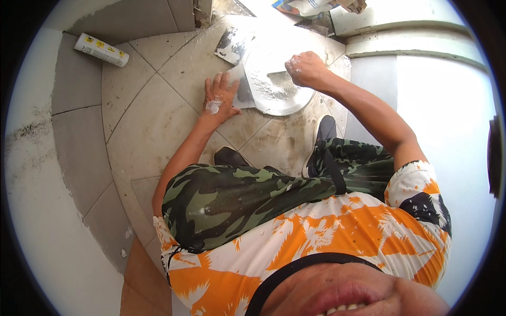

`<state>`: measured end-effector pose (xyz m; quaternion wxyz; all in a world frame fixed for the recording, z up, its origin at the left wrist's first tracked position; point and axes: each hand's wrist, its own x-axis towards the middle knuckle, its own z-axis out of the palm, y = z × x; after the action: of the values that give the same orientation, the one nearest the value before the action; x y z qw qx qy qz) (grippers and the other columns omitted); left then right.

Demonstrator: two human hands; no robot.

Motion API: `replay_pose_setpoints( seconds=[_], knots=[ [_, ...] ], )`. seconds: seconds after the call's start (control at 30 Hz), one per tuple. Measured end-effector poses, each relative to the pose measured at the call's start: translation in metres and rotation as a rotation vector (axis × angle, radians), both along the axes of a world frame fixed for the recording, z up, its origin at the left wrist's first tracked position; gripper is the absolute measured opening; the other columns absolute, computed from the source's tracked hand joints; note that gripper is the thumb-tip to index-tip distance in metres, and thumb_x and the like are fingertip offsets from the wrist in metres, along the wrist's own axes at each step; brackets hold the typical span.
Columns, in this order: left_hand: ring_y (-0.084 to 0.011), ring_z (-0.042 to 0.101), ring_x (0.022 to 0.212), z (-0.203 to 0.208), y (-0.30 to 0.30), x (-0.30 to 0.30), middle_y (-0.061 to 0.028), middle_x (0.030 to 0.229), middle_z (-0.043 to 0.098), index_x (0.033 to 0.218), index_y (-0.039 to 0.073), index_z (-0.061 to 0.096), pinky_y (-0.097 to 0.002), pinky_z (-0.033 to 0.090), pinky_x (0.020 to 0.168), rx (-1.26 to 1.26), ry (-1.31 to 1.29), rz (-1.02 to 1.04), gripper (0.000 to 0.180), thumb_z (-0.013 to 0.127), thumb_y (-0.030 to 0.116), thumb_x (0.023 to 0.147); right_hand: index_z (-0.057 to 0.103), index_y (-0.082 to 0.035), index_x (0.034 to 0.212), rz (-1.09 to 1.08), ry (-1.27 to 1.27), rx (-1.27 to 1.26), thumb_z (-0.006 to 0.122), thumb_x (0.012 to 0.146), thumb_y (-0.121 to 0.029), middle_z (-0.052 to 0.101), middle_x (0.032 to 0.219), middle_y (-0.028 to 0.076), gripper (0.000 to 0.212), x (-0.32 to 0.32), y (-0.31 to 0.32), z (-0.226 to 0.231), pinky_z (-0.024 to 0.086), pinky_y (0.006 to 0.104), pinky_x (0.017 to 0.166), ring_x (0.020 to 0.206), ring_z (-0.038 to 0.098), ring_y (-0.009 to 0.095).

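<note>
Left hand splayed by the grey sheet, right hand fisted (can't tell if gripping anything), so a jerk could slop powder over the container's near rim.

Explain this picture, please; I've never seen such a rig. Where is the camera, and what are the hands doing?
There is no machine here: a person works with two bare hands. The one picture comes from a wide fisheye camera on their head, looking down, so edges bend near the rim and their own shirt and trousers show. On the tiled floor is a round basin with white powder. A white tube lies off to the left. The left hand, smeared white, is spread at a grey sheet beside the basin. The right hand is closed over the basin; whether it grips anything is unclear.
</note>
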<state>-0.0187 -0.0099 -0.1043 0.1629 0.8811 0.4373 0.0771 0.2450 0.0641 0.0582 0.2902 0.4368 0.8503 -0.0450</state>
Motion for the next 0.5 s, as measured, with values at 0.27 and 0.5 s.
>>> replay_pose_setpoints(
  seconds=[0.27, 0.5],
  knots=[
    [-0.0294, 0.045, 0.124, 0.001, -0.042, 0.017, -0.0115, 0.135, 0.051, 0.130, 0.004, 0.060, -0.0459, 0.031, 0.107, 0.098, -0.104, -0.038, 0.084, 0.079, 0.058, 0.068, 0.076, -0.005, 0.085, 0.048, -0.019, -0.078, 0.058, 0.082, -0.013, 0.074, 0.082, 0.015, 0.019, -0.031, 0.010, 0.007, 0.058, 0.0417, 0.068, 0.077, 0.074, 0.031],
    [-0.0325, 0.045, 0.124, 0.010, -0.032, 0.014, -0.0154, 0.136, 0.053, 0.130, 0.000, 0.060, -0.0501, 0.033, 0.105, 0.136, -0.140, 0.151, 0.088, 0.061, 0.073, 0.079, 0.077, -0.006, 0.087, -0.043, -0.100, -0.153, 0.057, 0.082, -0.013, 0.075, 0.087, 0.016, 0.021, -0.022, 0.024, 0.003, 0.058, 0.0409, 0.072, 0.084, 0.074, 0.033]
  ],
)
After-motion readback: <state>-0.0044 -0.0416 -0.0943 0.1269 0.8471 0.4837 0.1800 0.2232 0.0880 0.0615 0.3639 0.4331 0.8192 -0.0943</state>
